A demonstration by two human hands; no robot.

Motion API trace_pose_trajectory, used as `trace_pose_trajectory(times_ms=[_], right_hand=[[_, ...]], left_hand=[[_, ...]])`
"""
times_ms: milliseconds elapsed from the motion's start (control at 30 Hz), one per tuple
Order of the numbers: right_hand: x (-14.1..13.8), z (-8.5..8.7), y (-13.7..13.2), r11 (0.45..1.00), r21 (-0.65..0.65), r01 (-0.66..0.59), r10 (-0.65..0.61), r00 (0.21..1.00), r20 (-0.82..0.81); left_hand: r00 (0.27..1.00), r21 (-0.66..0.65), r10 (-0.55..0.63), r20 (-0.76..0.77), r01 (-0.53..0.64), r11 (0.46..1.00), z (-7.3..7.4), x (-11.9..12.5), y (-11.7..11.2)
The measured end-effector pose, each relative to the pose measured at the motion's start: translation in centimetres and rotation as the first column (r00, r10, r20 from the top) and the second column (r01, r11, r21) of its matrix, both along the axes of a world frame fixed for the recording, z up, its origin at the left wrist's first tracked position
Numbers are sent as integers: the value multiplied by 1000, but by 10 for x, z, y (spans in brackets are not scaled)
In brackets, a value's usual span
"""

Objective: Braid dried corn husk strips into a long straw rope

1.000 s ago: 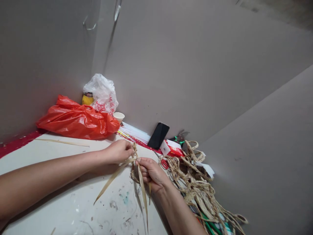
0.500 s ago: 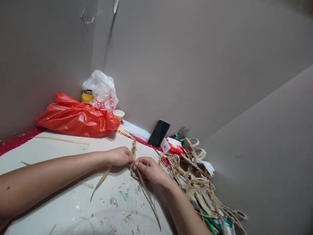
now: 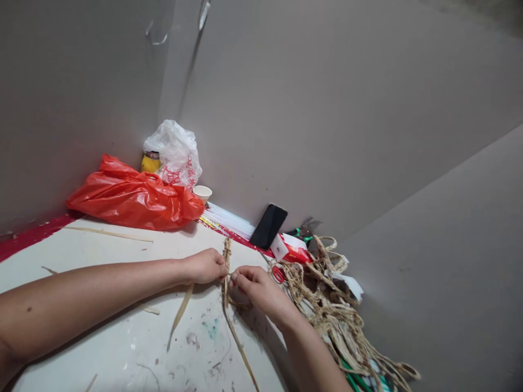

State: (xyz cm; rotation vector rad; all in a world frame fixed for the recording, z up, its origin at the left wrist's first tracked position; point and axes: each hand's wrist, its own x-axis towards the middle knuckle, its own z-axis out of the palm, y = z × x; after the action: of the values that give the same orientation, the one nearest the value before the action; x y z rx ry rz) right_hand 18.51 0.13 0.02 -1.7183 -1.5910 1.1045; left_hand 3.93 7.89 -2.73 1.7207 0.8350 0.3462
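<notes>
A short braided straw cord [image 3: 227,249] stands out above my hands over the white tabletop [image 3: 204,337]. My left hand [image 3: 207,267] is closed, pinching the cord near its lower end. Beside it my right hand [image 3: 253,286] pinches a thin strand at the cord, thumb and forefinger together. From between the hands a long flat straw strip [image 3: 238,340] trails toward me. Another straw strip [image 3: 180,317] hangs below my left wrist. The exact crossing of strands is partly hidden by the fingers.
On the right lies a tangled heap of braided cord [image 3: 339,316], near red-handled scissors [image 3: 278,274], green-handled pliers [image 3: 304,231] and a red-and-white box [image 3: 292,250]. A phone [image 3: 268,226] leans by the wall. At the back left are a red plastic bag [image 3: 139,196], a yellow jar [image 3: 151,162] and a paper cup [image 3: 202,193].
My right hand has drawn slightly away from the left, with a strand stretched between them. The long strip now hangs closer to the cord. The whole view has shifted slightly.
</notes>
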Motion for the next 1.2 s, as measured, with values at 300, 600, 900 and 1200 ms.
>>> trace_pose_trajectory(times_ms=[300,600,900,1200], right_hand=[[-40,-10,-17,999,30,16,-21,980,196],[-4,32,-17,978,136,158,-150,986,-73],[-7,-17,8,979,-196,50,-144,853,-502],[4,-18,12,942,-332,-40,-172,795,-582]], left_hand=[[988,-288,107,111,-71,955,7,0,-11],[977,-428,31,209,63,902,17,-6,-1],[964,-386,-50,261,151,910,12,-8,-1],[970,142,-243,25,237,961,8,-9,12]])
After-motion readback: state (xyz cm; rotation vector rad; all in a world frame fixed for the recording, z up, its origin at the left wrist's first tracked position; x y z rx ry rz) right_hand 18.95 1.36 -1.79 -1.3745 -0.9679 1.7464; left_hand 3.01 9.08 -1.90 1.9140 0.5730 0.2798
